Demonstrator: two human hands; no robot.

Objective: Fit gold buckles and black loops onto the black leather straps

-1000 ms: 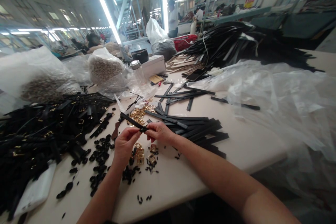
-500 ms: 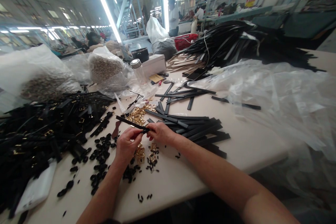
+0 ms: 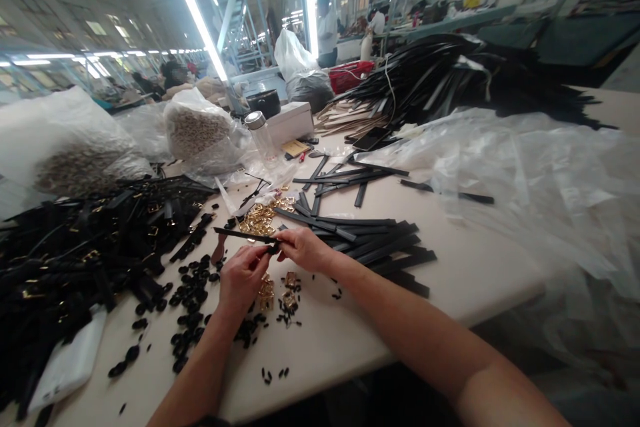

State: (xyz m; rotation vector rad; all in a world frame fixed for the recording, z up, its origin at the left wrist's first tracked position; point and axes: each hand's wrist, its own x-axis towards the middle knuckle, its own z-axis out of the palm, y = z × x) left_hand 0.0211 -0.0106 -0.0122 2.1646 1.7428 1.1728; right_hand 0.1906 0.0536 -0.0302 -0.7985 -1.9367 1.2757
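Observation:
My right hand (image 3: 300, 247) pinches one end of a black strap (image 3: 243, 235), whose free length points left above my other hand. Fingers of my left hand (image 3: 245, 270) are closed on a small black piece at that same end; its exact shape is hard to make out. The two hands nearly touch. Just behind them lies a heap of gold buckles (image 3: 257, 219). More gold buckles (image 3: 267, 292) and tiny black bits (image 3: 290, 313) are scattered on the near side. Small round black pieces (image 3: 193, 300) lie left of my left forearm.
A big pile of black straps with buckles (image 3: 90, 247) covers the left side. Loose black strips (image 3: 385, 250) lie to the right, a clear plastic sheet (image 3: 520, 180) beyond. Behind stand a glass bottle (image 3: 259, 133), a white box (image 3: 290, 121) and bags (image 3: 195, 123). People are far off.
The strap's free end has dipped slightly and the strap lies flatter. Both hands stay close together, with the fingers shifted a little at the strap's end.

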